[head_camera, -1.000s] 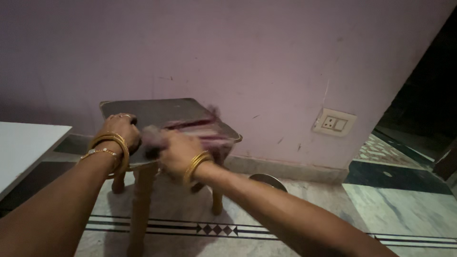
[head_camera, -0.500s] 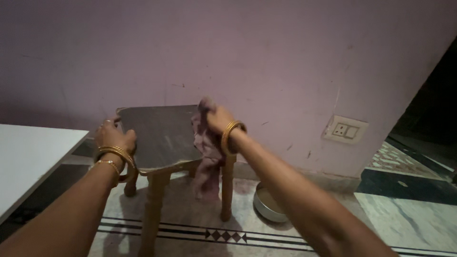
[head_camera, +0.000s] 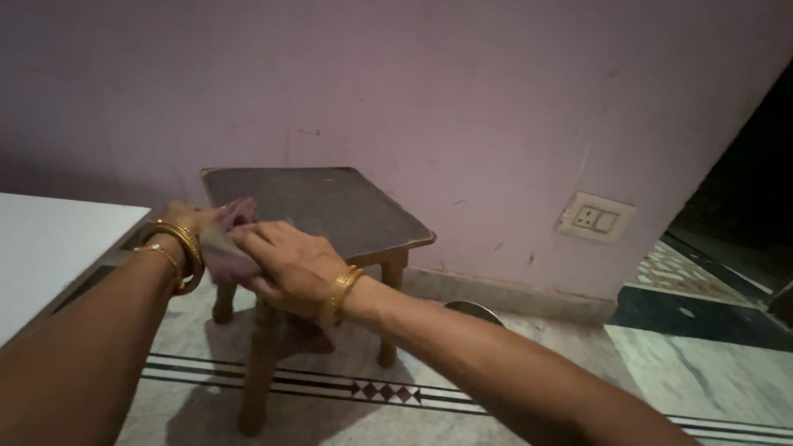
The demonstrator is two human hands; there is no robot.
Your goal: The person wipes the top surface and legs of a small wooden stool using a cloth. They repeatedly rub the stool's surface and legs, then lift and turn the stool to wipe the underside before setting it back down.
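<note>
Cloth [head_camera: 221, 258] is lying bunched at the wooden stool's [head_camera: 330, 206] near-left corner, the right hand [head_camera: 285, 263] pressing flat over it, the left hand [head_camera: 206, 221] touching its far side, fingers loosely curled.

Dim pink wall [head_camera: 462, 91], marble floor [head_camera: 702, 363], wall socket [head_camera: 596, 218].

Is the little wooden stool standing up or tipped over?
Standing up. The stool has its flat top level and its legs on the floor, with both hands at its near-left corner.
</note>
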